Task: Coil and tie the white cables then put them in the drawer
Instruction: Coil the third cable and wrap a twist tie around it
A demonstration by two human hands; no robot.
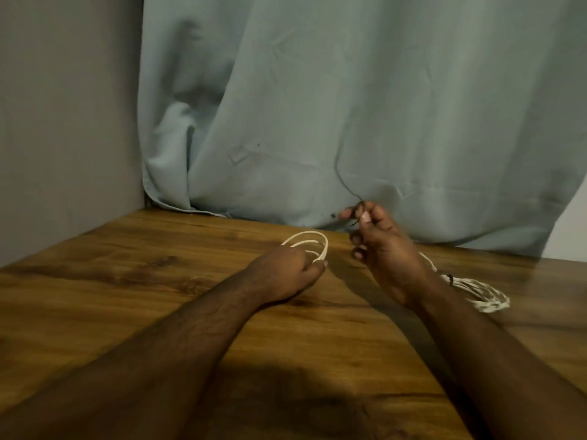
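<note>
The left hand (287,271) holds the white coil (309,244), the right hand (379,241) pinches a dark tie (341,173); wrap it tight around all the loops.

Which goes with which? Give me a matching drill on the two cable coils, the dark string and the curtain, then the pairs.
Things:
1. coiled white cable
2. second white cable bundle
3. thin dark string
4. grey-green curtain

States or places:
A. hangs behind the wooden table
B. pinched by the right hand, rising in front of the curtain
C. held in loops by the left hand
D. lies on the table behind the right forearm, already tied with something dark

Pairs: 1-C, 2-D, 3-B, 4-A
</note>
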